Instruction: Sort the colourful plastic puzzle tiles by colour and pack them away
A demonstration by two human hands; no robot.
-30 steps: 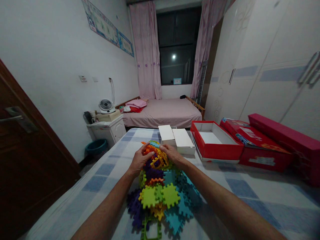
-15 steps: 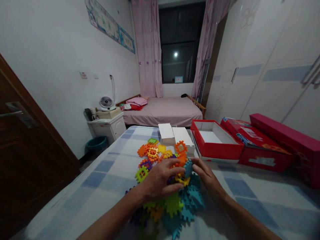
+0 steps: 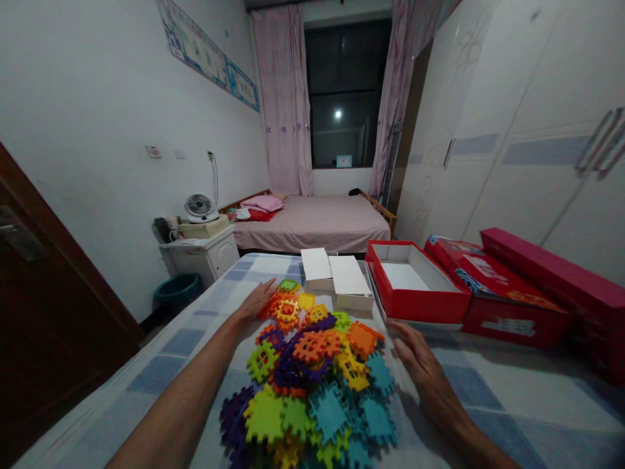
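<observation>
— Hands: how are they found?
— Well apart. The left hand [image 3: 256,303] is laid at the far left edge of the pile, its fingers extended beside the orange tiles [image 3: 275,306]; whether contact is made cannot be told. The right hand [image 3: 417,355] is held at the pile's right side, fingers loosely bent, near a turquoise tile [image 3: 381,374] and the near left corner of an open red box [image 3: 422,305].

— Where is the pile located?
— The pile of notched plastic building tiles [image 3: 300,374] is spread between the two forearms, on a blue-and-white checked cloth [image 3: 188,345]. Purple tiles [image 3: 235,417] are noted at the near left, yellow-green tiles [image 3: 263,413] beside them, and more turquoise pieces at the near right. A windowed orange tile [image 3: 308,346] is seated on top, over purple ones. The far tip is marked by a green tile [image 3: 289,284].

— What is recorded beyond?
— Two white boxes [image 3: 349,280] are placed side by side past the pile. The red box is stood upright to their right, its white interior exposed. Next to it, a printed red carton [image 3: 512,296] is observed, with a long crimson box [image 3: 551,264] set alongside.
</observation>
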